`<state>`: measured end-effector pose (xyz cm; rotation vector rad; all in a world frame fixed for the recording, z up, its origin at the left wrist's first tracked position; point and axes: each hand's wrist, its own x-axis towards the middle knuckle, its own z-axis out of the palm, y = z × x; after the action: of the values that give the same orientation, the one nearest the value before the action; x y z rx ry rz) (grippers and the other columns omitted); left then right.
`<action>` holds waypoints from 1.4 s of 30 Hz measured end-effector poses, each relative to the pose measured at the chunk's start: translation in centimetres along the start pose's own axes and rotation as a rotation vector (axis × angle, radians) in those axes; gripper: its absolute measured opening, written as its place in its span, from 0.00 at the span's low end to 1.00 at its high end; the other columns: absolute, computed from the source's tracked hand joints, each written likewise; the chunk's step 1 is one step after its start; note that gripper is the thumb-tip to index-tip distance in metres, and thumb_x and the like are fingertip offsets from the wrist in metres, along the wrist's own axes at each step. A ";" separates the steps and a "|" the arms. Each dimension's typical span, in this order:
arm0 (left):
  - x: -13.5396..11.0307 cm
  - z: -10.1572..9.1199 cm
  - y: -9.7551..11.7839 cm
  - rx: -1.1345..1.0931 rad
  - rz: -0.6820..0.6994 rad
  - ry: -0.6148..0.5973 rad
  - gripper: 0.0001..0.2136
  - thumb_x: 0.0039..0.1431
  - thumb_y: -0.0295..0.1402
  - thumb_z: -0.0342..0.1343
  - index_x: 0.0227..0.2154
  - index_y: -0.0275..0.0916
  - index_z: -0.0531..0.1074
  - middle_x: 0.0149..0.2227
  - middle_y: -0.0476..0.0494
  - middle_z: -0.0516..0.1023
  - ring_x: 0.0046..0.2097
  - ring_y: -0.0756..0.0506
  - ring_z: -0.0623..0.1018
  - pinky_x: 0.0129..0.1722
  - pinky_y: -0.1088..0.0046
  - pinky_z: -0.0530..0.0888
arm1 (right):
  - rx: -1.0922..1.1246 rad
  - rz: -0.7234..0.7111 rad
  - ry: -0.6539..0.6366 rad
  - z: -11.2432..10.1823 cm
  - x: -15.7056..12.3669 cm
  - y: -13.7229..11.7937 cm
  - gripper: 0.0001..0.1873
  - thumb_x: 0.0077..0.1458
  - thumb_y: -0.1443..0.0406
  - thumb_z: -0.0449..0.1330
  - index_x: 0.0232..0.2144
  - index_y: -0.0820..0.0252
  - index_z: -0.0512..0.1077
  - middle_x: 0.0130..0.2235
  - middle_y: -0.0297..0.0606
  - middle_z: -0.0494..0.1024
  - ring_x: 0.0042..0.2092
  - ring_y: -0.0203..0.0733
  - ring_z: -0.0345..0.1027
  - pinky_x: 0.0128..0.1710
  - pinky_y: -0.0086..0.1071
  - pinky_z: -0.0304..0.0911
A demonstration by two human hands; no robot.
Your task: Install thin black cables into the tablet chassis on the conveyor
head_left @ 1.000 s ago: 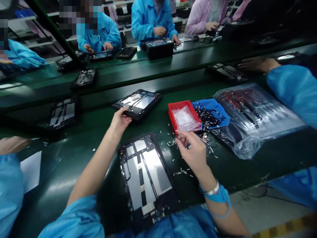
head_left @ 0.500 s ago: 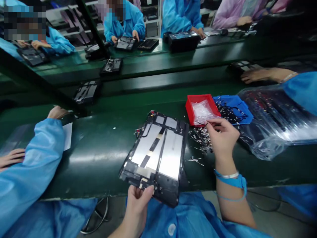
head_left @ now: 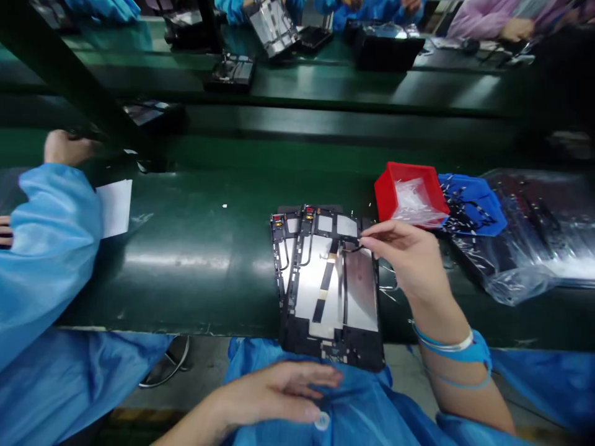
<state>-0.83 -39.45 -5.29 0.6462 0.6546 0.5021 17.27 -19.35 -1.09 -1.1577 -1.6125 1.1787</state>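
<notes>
A black tablet frame (head_left: 332, 291) with silver plates lies on the green bench, its near end over the bench edge. A second frame (head_left: 279, 248) peeks out beneath its left side. My right hand (head_left: 409, 260) pinches a thin dark wire-like part (head_left: 357, 248) at the frame's upper right corner. A blue band circles that wrist. My left hand (head_left: 274, 390) rests flat on my blue smock below the frame, fingers stretched out, holding nothing.
A red bin (head_left: 409, 195) with clear bags and a blue tray (head_left: 471, 204) of dark small parts sit right of the frame. A plastic-wrapped tray (head_left: 530, 235) lies far right. A neighbour's blue sleeve (head_left: 46, 241) and white paper (head_left: 114, 207) are left. Green conveyor (head_left: 297, 133) behind carries more frames.
The view has tilted down. My left hand let go of the frame's near edge and dropped to my lap. My right hand moved from the parts pile to the frame's top right corner.
</notes>
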 end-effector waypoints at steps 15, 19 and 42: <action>0.8 -6.2 5.8 1.663 0.895 0.840 0.16 0.55 0.20 0.50 0.46 0.31 0.70 0.48 0.29 0.77 0.48 0.38 0.78 0.43 0.62 0.76 | 0.053 0.230 -0.263 5.7 -1.4 0.1 0.08 0.45 0.65 0.65 0.31 0.61 0.73 0.27 0.32 0.76 0.29 0.33 0.69 0.28 0.29 0.63; 1.0 -6.7 5.2 1.731 0.881 0.769 0.18 0.56 0.23 0.50 0.50 0.33 0.68 0.50 0.28 0.76 0.49 0.37 0.77 0.42 0.61 0.77 | -0.071 0.185 -0.253 6.1 -1.9 -0.2 0.05 0.48 0.67 0.63 0.31 0.60 0.73 0.26 0.31 0.75 0.28 0.32 0.68 0.26 0.28 0.61; 1.6 -6.5 5.5 1.763 0.837 0.742 0.18 0.61 0.35 0.50 0.51 0.32 0.69 0.56 0.25 0.70 0.57 0.33 0.71 0.46 0.60 0.73 | -0.358 0.099 -0.432 4.1 1.6 -0.2 0.06 0.49 0.63 0.64 0.26 0.60 0.76 0.18 0.26 0.66 0.23 0.29 0.57 0.25 0.28 0.51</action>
<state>-5.48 -32.14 -6.13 2.5314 1.5128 0.8848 12.93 -18.77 -1.71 -1.2744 -2.1832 1.3019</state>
